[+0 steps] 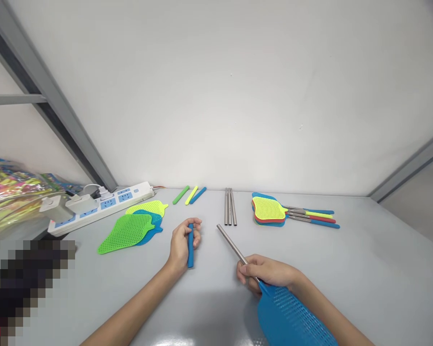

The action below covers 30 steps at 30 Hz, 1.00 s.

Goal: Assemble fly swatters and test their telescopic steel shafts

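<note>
In my left hand point(182, 245) is a blue handle sleeve point(190, 246), held nearly upright with the fingers closed round it. My right hand point(263, 271) grips a metal rod point(234, 245) close to where it joins a blue fly swatter head point(292, 317). The rod's bare end points up and left, apart from the blue sleeve. Part of the blue head runs out of the frame at the bottom. Beyond my hands, several metal rods point(230, 206) lie side by side. Green, yellow and blue sleeves point(192, 195) lie near the wall.
Loose swatter heads point(126, 233) in green, blue and yellow overlap at left. A white power strip point(104, 206) with plugs lies behind them. Whole fly swatters point(270, 210) are stacked at right. Plastic-wrapped colourful goods point(14, 192) sit at far left. A wall point(238, 96) backs the table.
</note>
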{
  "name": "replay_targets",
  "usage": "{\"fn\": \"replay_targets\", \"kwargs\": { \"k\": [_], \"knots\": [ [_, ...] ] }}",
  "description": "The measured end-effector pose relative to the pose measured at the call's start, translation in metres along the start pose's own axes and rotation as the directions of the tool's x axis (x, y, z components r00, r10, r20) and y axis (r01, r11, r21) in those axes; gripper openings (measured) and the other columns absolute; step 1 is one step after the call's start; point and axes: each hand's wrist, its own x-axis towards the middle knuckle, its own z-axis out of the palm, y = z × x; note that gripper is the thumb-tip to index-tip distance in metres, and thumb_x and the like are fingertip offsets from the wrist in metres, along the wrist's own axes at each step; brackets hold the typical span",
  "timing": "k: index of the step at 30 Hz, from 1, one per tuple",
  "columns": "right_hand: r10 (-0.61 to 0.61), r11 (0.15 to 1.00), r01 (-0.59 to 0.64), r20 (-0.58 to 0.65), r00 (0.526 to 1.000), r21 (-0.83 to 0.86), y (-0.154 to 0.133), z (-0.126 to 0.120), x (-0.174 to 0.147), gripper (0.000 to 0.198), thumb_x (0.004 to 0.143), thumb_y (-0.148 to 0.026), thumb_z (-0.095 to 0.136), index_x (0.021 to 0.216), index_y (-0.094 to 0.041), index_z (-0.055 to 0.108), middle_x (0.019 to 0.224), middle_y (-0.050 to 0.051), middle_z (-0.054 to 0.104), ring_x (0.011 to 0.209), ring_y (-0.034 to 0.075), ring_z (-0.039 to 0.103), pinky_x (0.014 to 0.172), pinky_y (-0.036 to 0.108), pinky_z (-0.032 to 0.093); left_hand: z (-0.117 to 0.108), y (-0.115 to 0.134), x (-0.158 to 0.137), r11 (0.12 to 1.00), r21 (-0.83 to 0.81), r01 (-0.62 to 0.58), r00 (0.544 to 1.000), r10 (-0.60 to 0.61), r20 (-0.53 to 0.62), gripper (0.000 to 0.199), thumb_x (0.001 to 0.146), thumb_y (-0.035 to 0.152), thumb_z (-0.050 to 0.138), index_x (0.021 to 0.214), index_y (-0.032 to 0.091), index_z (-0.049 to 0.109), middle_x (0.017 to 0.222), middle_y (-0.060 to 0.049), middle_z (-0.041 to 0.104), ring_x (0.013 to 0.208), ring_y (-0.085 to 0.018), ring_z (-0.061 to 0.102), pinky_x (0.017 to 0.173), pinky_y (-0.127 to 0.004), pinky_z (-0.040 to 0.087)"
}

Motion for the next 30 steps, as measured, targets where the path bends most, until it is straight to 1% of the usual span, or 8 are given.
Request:
{"fn": "replay_targets", "kwargs": {
  "k": [4, 7, 10, 15, 18, 23, 27, 30],
  "knots": [
    [-0.027, 1.000, 0.027, 0.006, 1.000, -0.011, 0.0003, -0.0007, -0.0003, 0.022, 0.077, -0.029, 0.041, 0.066, -0.012, 0.050, 0.035, -0.006, 0.041, 0.032, 0.005, 0.035, 0.035, 0.017, 0.021, 0.0011, 0.0000, 0.0003, 1.000, -0.009, 0.012, 1.000, -0.013, -0.026, 0.024, 0.060, 0.016, 0.034, 0.076, 0.012, 0.052, 0.062, 0.001, 0.048, 0.034, -0.004, 0.036, 0.032, -0.018, 0.022],
    [-0.065, 0.997, 0.066, 0.021, 0.998, -0.043, 0.0026, -0.0022, 0.0004, 0.023, 0.075, -0.032, 0.045, 0.066, -0.012, 0.051, 0.037, -0.006, 0.043, 0.033, 0.004, 0.034, 0.035, 0.017, 0.020, 0.0029, -0.0004, 0.0004, 0.999, -0.001, 0.038, 0.997, -0.038, -0.072, 0.024, 0.061, 0.016, 0.036, 0.078, 0.011, 0.052, 0.070, -0.003, 0.054, 0.037, -0.006, 0.042, 0.035, -0.019, 0.029],
    [-0.092, 0.993, 0.095, 0.040, 0.995, -0.072, 0.0037, -0.0034, 0.0008, 0.025, 0.074, -0.034, 0.047, 0.065, -0.011, 0.051, 0.038, -0.006, 0.043, 0.033, 0.003, 0.033, 0.035, 0.017, 0.019, 0.0051, 0.0003, 0.0000, 1.000, -0.013, 0.027, 0.996, -0.028, -0.086, 0.023, 0.063, 0.016, 0.041, 0.081, 0.011, 0.053, 0.084, -0.007, 0.056, 0.047, -0.009, 0.052, 0.043, -0.022, 0.037],
    [-0.103, 0.991, 0.107, 0.060, 0.993, -0.079, 0.0012, -0.0025, -0.0013, 0.027, 0.075, -0.036, 0.047, 0.065, -0.011, 0.051, 0.039, -0.006, 0.041, 0.034, 0.003, 0.034, 0.035, 0.017, 0.019, 0.0062, 0.0029, 0.0003, 0.997, -0.077, -0.005, 0.996, -0.003, -0.093, 0.027, 0.065, 0.019, 0.052, 0.092, 0.014, 0.053, 0.101, -0.008, 0.053, 0.065, -0.012, 0.057, 0.061, -0.027, 0.045],
    [-0.117, 0.989, 0.126, 0.112, 0.987, -0.074, 0.0000, -0.0014, -0.0029, 0.028, 0.074, -0.036, 0.049, 0.067, -0.010, 0.053, 0.042, -0.005, 0.042, 0.037, 0.003, 0.036, 0.035, 0.017, 0.021, 0.0044, 0.0020, 0.0022, 0.991, -0.131, -0.015, 0.991, -0.002, -0.131, 0.029, 0.066, 0.021, 0.055, 0.095, 0.017, 0.052, 0.099, -0.006, 0.054, 0.073, -0.013, 0.057, 0.067, -0.027, 0.045],
    [-0.083, 0.988, 0.104, 0.173, 0.981, -0.116, -0.0001, -0.0004, -0.0051, 0.031, 0.075, -0.038, 0.046, 0.070, -0.009, 0.054, 0.043, -0.005, 0.042, 0.036, 0.003, 0.034, 0.035, 0.016, 0.022, 0.0012, -0.0022, 0.0059, 0.985, -0.170, -0.028, 0.983, -0.005, -0.186, 0.027, 0.067, 0.022, 0.057, 0.094, 0.017, 0.053, 0.095, -0.005, 0.055, 0.070, -0.010, 0.057, 0.072, -0.026, 0.044],
    [-0.036, 0.980, 0.073, 0.196, 0.980, -0.185, -0.0010, 0.0014, -0.0064, 0.033, 0.076, -0.039, 0.044, 0.072, -0.009, 0.055, 0.044, -0.005, 0.042, 0.035, 0.002, 0.031, 0.033, 0.016, 0.020, 0.0010, -0.0033, 0.0067, 0.984, -0.178, -0.024, 0.982, -0.011, -0.189, 0.026, 0.067, 0.022, 0.057, 0.093, 0.017, 0.053, 0.096, -0.005, 0.055, 0.069, -0.010, 0.057, 0.072, -0.026, 0.045],
    [-0.027, 0.978, 0.065, 0.190, 0.981, -0.197, -0.0015, 0.0024, -0.0067, 0.034, 0.076, -0.040, 0.044, 0.072, -0.008, 0.056, 0.043, -0.005, 0.041, 0.035, 0.002, 0.029, 0.033, 0.016, 0.020, 0.0008, -0.0031, 0.0063, 0.982, -0.187, -0.015, 0.983, -0.019, -0.182, 0.026, 0.068, 0.021, 0.057, 0.093, 0.016, 0.053, 0.097, -0.006, 0.056, 0.069, -0.010, 0.057, 0.071, -0.026, 0.045]
  ]
}}
